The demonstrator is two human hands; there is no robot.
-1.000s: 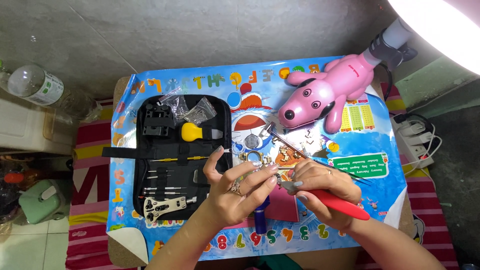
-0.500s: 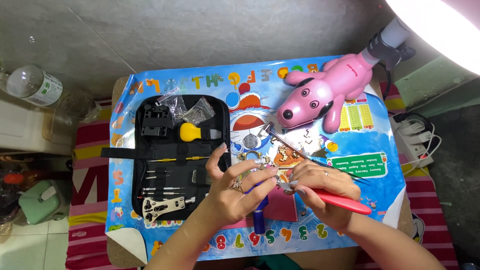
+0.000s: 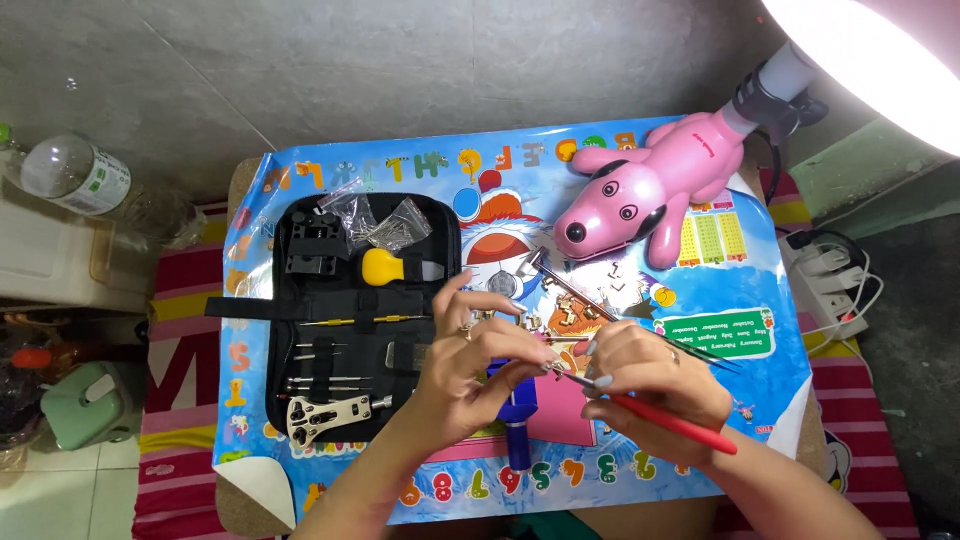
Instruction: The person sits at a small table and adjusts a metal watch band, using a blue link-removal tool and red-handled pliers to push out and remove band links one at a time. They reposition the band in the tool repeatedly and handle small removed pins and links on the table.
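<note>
Two hands meet over the middle of the alphabet mat [image 3: 700,330]. My left hand [image 3: 475,365] pinches a tiny metal part [image 3: 548,366] between thumb and fingertips, too small for me to tell just what it is. My right hand [image 3: 650,385] grips a red-handled pointed tool [image 3: 665,420], its tip touching that part. As I judge it, I am in the middle of fine work on the piece, picking or prying at it, and the next move calls for a steady left pinch and light pressure at the tip so nothing springs away. Just below my hands, at six o'clock, stands a blue holder block [image 3: 518,420] on a pink pad [image 3: 565,415]. At twelve o'clock lie small loose metal bits [image 3: 570,315] and a little hammer [image 3: 545,268]. At nine o'clock the black tool case [image 3: 350,320] lies open, and at one o'clock sits the pink dog lamp [image 3: 650,190].
</note>
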